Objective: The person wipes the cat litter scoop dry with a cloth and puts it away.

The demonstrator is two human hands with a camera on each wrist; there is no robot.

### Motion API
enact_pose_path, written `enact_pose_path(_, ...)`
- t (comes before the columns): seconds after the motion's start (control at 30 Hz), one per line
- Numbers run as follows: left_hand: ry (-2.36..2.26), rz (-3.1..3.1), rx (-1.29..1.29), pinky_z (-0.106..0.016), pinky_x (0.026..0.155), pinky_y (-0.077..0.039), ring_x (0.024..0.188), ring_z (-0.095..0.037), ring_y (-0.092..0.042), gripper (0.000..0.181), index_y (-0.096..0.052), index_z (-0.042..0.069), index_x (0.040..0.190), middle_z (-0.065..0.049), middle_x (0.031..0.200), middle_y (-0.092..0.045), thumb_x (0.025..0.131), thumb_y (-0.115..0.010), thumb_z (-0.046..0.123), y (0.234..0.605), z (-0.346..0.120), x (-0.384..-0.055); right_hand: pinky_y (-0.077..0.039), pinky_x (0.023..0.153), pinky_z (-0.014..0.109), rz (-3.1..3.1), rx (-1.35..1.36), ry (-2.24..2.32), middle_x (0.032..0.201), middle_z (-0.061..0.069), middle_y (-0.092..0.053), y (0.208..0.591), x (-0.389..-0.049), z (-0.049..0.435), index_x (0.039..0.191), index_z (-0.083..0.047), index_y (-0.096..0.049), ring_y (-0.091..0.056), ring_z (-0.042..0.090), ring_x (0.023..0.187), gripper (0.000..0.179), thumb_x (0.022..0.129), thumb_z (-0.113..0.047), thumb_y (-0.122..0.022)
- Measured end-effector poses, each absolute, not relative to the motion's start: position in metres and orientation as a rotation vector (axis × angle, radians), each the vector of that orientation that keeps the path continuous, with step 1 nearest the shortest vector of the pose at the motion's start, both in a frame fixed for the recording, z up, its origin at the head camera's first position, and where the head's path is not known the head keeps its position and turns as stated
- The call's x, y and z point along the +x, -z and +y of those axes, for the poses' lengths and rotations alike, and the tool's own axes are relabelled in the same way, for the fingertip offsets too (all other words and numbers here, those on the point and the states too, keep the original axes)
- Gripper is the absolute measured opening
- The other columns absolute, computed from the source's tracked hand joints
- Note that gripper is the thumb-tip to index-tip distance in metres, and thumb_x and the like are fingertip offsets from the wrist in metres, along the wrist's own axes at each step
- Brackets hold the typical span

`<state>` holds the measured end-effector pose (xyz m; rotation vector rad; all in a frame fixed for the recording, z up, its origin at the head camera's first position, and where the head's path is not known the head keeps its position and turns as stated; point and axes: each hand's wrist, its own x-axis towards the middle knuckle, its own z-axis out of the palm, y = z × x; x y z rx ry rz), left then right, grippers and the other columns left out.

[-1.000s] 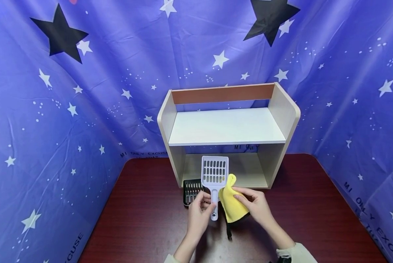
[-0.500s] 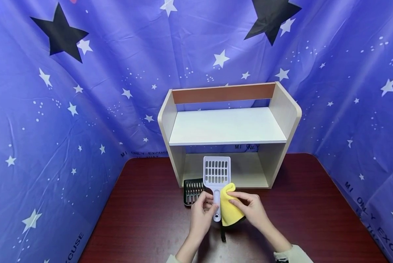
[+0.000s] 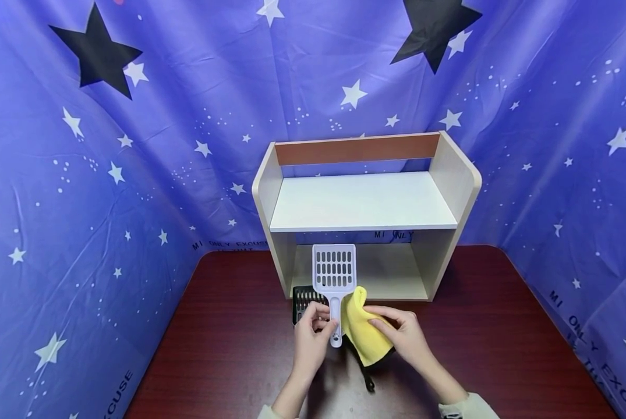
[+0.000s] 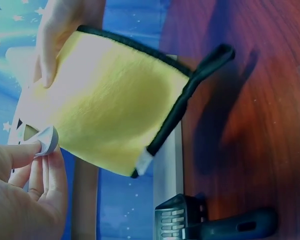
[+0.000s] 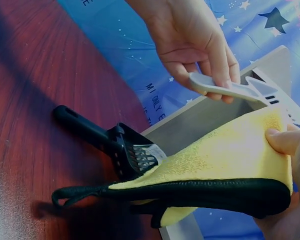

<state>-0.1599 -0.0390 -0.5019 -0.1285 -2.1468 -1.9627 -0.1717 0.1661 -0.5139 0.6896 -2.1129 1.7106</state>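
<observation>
My left hand (image 3: 311,337) pinches the handle of a white slotted litter scoop (image 3: 334,269), held upright with its blade at the top. In my right hand (image 3: 407,336) is a folded yellow cloth (image 3: 367,334) with black edging and a black loop, gripped between thumb and fingers. The cloth sits close beside the scoop's neck, right of the handle. On the table, a black litter scoop (image 5: 135,152) lies behind my left hand, partly covered by it in the head view; its black handle (image 4: 240,225) shows in the left wrist view.
A pale two-tier shelf (image 3: 362,201) stands at the back of the dark red table (image 3: 229,349), just beyond the hands. Blue star-printed curtain (image 3: 187,116) hangs behind and on both sides.
The white scoop shifts slightly right, then back left and a little up, with my left hand. The cloth folds in against its handle, then opens out slightly; both hands keep their hold.
</observation>
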Motion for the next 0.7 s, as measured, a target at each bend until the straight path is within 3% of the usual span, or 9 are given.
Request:
enact_pose_path(0.43, 1.922, -2.116, -0.045, -0.018, 0.06, -0.053, 0.068, -0.006, -0.064, 0.021, -0.063, -0.001, 0.097, -0.021, 0.089, -0.07, 0.08, -0.072, -0.01, 0.481, -0.053, -0.164, -0.054, 0.077, 0.012, -2.129, 0.672, -1.733, 0.106, -0.004, -0.077, 0.521, -0.169, 0.172, 0.108, 0.004, -0.073, -0.067, -0.006, 0.097, 0.022, 0.087, 0.008, -0.068)
enact_pose_path(0.7, 1.903, -2.072, -0.081, -0.018, 0.062, -0.052, 0.07, -0.006, -0.065, 0.02, -0.064, 0.0, 0.098, -0.02, 0.089, -0.07, 0.081, -0.073, -0.006, 0.477, -0.068, -0.176, -0.054, 0.076, 0.012, -2.153, 0.669, -1.705, 0.106, 0.001, -0.077, 0.518, -0.167, 0.176, 0.109, 0.005, -0.073, -0.066, -0.007, 0.097, 0.022, 0.087, 0.007, -0.068)
